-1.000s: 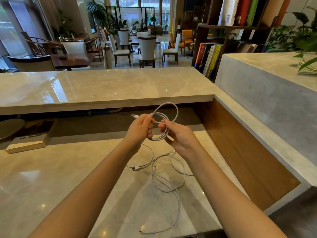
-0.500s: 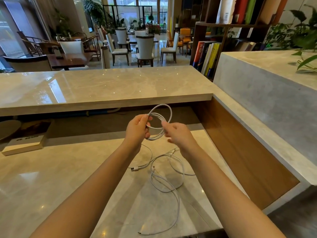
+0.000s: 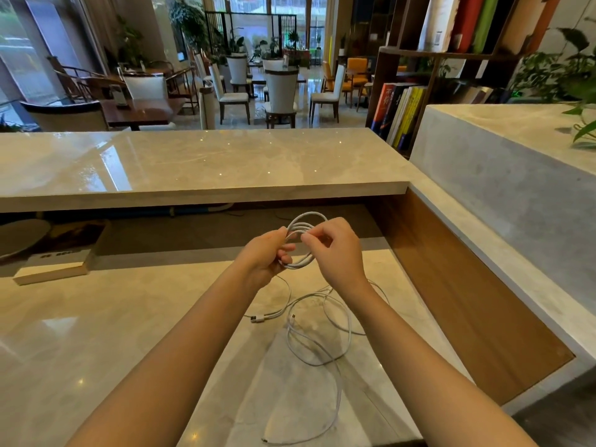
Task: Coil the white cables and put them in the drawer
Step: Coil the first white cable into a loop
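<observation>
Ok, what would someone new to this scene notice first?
Most likely the coil of white cable, held up in the centre, gripped by the left hand and pinched by the right hand. Next, the loose white cables sprawled on the marble counter just below the hands. The bright book spines at the upper right, beyond the counter, come after.

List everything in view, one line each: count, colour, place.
coiled cable: one, white, held above the desk top by both hands
loose cables: count unclear, white, tangled on the desk top
desk top: one, beige marble, foreground
raised counter: one, beige marble, behind the desk top
book: one, dark cover, flat under the raised counter, left
shelved books: several, multicoloured, right rear
chairs: several, white-backed, room beyond
left hand: one, grips the coiled cable
right hand: one, pinches a strand of the coiled cable
</observation>
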The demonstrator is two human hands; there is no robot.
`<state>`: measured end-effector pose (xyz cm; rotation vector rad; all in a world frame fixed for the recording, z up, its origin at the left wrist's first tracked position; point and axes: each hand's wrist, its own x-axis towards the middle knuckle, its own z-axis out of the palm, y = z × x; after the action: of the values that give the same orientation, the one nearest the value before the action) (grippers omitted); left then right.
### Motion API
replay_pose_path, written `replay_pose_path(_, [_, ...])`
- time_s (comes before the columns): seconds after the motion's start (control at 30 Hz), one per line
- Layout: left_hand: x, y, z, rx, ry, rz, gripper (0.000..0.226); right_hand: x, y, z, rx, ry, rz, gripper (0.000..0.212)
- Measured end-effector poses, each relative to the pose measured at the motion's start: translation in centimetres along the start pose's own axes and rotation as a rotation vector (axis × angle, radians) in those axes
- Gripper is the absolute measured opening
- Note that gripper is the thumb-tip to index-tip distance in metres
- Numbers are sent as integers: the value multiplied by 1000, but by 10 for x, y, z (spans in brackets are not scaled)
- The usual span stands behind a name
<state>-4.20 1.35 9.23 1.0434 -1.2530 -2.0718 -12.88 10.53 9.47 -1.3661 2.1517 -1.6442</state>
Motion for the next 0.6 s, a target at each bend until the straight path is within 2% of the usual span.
replay_pose_path(0.1, [6,-3,-5,-117,13,-149,25,4,-3,-2,225,61,167,8])
replay_pose_path(0.2, [14,-15,-16,-272,43,-214,27,10,-7,-12,459,89,285,8])
replay_pose_path(0.3, [19,-18,-25,-355,61,-210,27,13,-7,-27,579,61,283,11])
replay_pose_path(0.4, [23,-8,-29,-418,8,-210,30,12,-4,-41,669,7,243,9])
replay_pose_path(0.5, [27,6,-28,-478,6,-184,31,4,-2,-55,563,-151,93,7])
replay_pose_path(0.6, [24,11,-27,-598,17,-154,32,-14,0,-59,251,-392,-92,5])
